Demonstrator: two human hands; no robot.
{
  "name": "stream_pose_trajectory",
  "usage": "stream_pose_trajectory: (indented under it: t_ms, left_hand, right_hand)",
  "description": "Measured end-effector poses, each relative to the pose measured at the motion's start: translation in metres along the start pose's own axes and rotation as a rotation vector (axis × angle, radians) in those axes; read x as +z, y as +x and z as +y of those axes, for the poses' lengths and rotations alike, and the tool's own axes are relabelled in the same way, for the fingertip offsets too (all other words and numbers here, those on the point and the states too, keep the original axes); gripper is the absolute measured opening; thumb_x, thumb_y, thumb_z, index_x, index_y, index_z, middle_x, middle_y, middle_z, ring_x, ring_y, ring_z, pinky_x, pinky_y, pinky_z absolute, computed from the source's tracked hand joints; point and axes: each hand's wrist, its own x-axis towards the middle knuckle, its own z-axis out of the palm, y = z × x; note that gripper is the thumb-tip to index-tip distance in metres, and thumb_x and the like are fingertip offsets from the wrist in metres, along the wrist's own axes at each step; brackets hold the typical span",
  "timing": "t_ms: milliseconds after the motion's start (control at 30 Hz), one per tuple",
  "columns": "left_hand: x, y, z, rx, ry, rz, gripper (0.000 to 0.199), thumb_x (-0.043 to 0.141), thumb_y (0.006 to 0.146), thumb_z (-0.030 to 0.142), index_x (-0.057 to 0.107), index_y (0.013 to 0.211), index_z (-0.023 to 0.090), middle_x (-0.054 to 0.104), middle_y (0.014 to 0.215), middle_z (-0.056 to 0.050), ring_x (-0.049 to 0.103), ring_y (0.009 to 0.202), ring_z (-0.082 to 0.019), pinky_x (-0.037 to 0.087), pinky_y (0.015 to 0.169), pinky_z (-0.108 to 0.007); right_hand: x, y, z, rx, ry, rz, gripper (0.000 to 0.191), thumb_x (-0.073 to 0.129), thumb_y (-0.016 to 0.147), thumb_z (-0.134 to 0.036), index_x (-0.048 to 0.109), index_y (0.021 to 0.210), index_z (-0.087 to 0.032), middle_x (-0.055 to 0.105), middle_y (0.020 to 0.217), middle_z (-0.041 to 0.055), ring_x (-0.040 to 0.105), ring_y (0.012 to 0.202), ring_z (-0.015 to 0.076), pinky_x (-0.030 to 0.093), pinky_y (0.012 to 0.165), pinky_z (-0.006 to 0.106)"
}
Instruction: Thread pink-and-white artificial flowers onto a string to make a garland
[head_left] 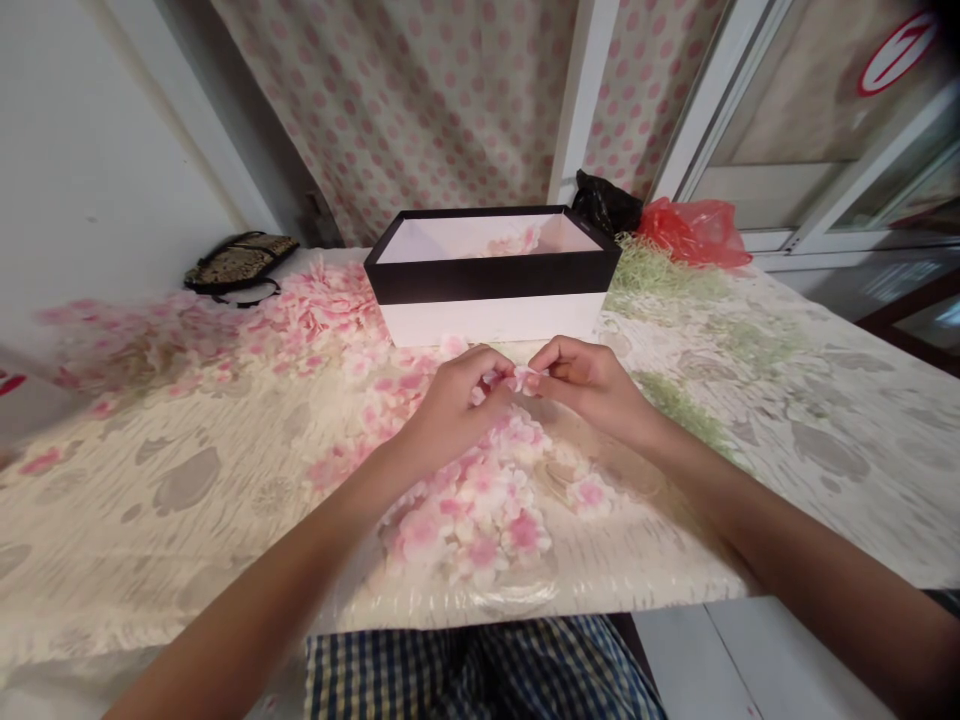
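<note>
My left hand (471, 395) and my right hand (583, 375) meet over the middle of the table, both closed in a pinch. Between their fingertips is a small pink and white artificial flower (526, 379), held from both sides and partly covered by the fingers. Below and to the left of the hands, a spread of loose pink and white flowers (480, 500) lies on the cloth. Just beyond the hands stands an open white box (495, 318) with a black rim, and some pink petals (514, 242) show inside it.
A larger heap of pink flowers (315, 300) covers the left back. Green shredded paper (660, 275) lies right of the box, near a red plastic bag (697, 230) and a black bag (606, 203). A patterned pouch (240, 262) rests at the back left of the patterned tablecloth (847, 480).
</note>
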Motion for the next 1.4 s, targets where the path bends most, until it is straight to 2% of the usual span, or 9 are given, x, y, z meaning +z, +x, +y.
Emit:
stream_pose_trajectory:
  t_ms: [167, 367, 500, 600, 733, 867, 1067, 1267, 1400]
  left_hand:
    - [0.002, 0.000, -0.001, -0.031, -0.026, 0.018, 0.006, 0.055, 0.083, 0.017, 0.060, 0.084, 0.017, 0.060, 0.079, 0.000, 0.054, 0.069, -0.010, 0.040, 0.060, -0.020]
    - [0.005, 0.000, -0.001, -0.089, -0.054, 0.061, 0.007, 0.058, 0.082, 0.019, 0.063, 0.078, 0.015, 0.060, 0.070, 0.001, 0.053, 0.064, -0.010, 0.039, 0.056, -0.020]
    - [0.004, 0.000, -0.002, 0.039, -0.019, 0.037, 0.007, 0.057, 0.083, 0.016, 0.063, 0.079, 0.016, 0.062, 0.076, 0.000, 0.056, 0.070, -0.010, 0.042, 0.063, -0.021]
    - [0.003, 0.000, -0.003, 0.075, -0.031, 0.023, 0.006, 0.058, 0.082, 0.017, 0.064, 0.081, 0.016, 0.062, 0.078, 0.000, 0.057, 0.071, -0.010, 0.042, 0.064, -0.020]
    - [0.001, 0.001, -0.003, 0.009, -0.080, 0.062, 0.005, 0.059, 0.081, 0.016, 0.063, 0.083, 0.016, 0.063, 0.080, -0.001, 0.057, 0.072, -0.010, 0.043, 0.062, -0.020]
    - [0.001, 0.001, -0.005, -0.061, -0.130, 0.106, 0.009, 0.055, 0.082, 0.016, 0.061, 0.090, 0.017, 0.065, 0.086, -0.003, 0.060, 0.077, -0.012, 0.046, 0.067, -0.022]
    - [0.002, 0.001, -0.007, -0.160, -0.244, 0.119, 0.031, 0.053, 0.084, 0.016, 0.050, 0.115, 0.019, 0.064, 0.076, 0.000, 0.063, 0.074, -0.013, 0.048, 0.067, -0.023]
    - [-0.001, 0.003, -0.005, -0.177, -0.276, 0.158, 0.006, 0.056, 0.082, 0.018, 0.058, 0.087, 0.016, 0.063, 0.074, -0.001, 0.062, 0.071, -0.013, 0.047, 0.065, -0.023]
    - [-0.002, 0.004, -0.003, -0.181, -0.267, 0.159, 0.002, 0.057, 0.081, 0.015, 0.059, 0.082, 0.016, 0.062, 0.073, -0.001, 0.061, 0.069, -0.012, 0.046, 0.063, -0.023]
  right_hand:
    - [0.002, 0.000, -0.002, 0.015, 0.013, 0.018, 0.019, 0.071, 0.072, -0.030, 0.056, 0.070, -0.019, 0.059, 0.069, -0.0017, 0.057, 0.066, 0.0120, 0.045, 0.063, 0.027]
    - [0.003, 0.000, 0.000, -0.008, 0.061, -0.012, 0.023, 0.074, 0.069, -0.027, 0.054, 0.077, -0.020, 0.056, 0.071, -0.0033, 0.058, 0.068, 0.0116, 0.045, 0.064, 0.026]
    - [0.002, 0.001, 0.002, -0.023, 0.044, -0.022, 0.022, 0.074, 0.070, -0.025, 0.060, 0.087, -0.022, 0.058, 0.073, -0.0031, 0.057, 0.067, 0.0108, 0.045, 0.064, 0.026]
    - [0.001, 0.001, 0.000, 0.018, 0.071, -0.019, 0.019, 0.077, 0.065, -0.028, 0.063, 0.075, -0.020, 0.062, 0.071, -0.0015, 0.059, 0.067, 0.0117, 0.047, 0.065, 0.027]
    - [0.001, 0.001, -0.006, 0.088, 0.115, 0.020, 0.022, 0.081, 0.060, -0.030, 0.063, 0.067, -0.018, 0.065, 0.070, 0.0004, 0.061, 0.067, 0.0129, 0.048, 0.066, 0.029]
    - [0.000, 0.000, -0.007, 0.064, 0.126, 0.063, 0.022, 0.081, 0.060, -0.023, 0.060, 0.064, -0.017, 0.063, 0.073, -0.0008, 0.059, 0.067, 0.0107, 0.046, 0.066, 0.026]
    - [-0.003, 0.000, -0.009, 0.080, 0.148, 0.026, 0.022, 0.076, 0.065, -0.016, 0.064, 0.084, -0.019, 0.065, 0.075, -0.0021, 0.062, 0.071, 0.0101, 0.048, 0.069, 0.024]
    - [-0.002, -0.001, -0.013, 0.108, 0.129, 0.024, 0.019, 0.079, 0.062, -0.019, 0.066, 0.076, -0.018, 0.064, 0.068, -0.0024, 0.058, 0.063, 0.0089, 0.046, 0.061, 0.023]
    - [-0.002, -0.002, -0.011, 0.104, 0.112, 0.015, 0.017, 0.080, 0.062, -0.023, 0.066, 0.070, -0.017, 0.064, 0.068, -0.0013, 0.057, 0.062, 0.0091, 0.045, 0.059, 0.023]
